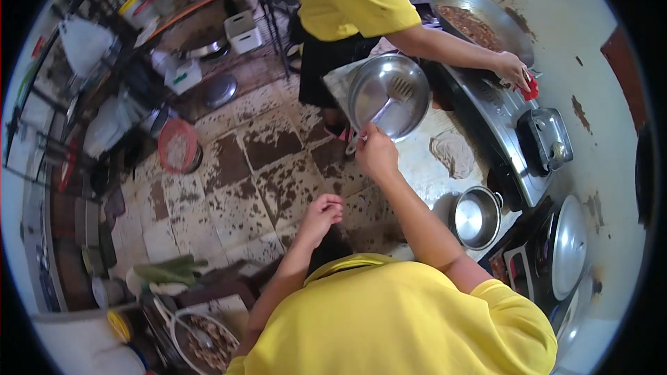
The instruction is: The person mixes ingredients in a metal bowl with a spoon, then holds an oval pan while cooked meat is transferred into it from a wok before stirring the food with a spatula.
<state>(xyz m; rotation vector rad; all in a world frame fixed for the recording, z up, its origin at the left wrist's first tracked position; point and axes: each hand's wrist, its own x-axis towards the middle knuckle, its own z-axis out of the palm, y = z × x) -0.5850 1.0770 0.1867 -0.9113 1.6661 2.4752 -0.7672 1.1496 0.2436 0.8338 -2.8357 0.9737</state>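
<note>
My right hand is closed around the handle of a slotted spatula, whose head rests inside a wide steel pan. The pan sits on a pale worktop, its handle partly hidden beside my hand. My left hand hangs in the air over the tiled floor, fingers curled together with nothing visible in them. To the right of my right forearm stands a shiny steel pot. A crumpled cloth lies between the pot and the pan.
A co-worker in a yellow shirt reaches a hand with a red cloth toward the stove. A large wok of food is behind. A red basin stands on the floor; a food tray is lower left.
</note>
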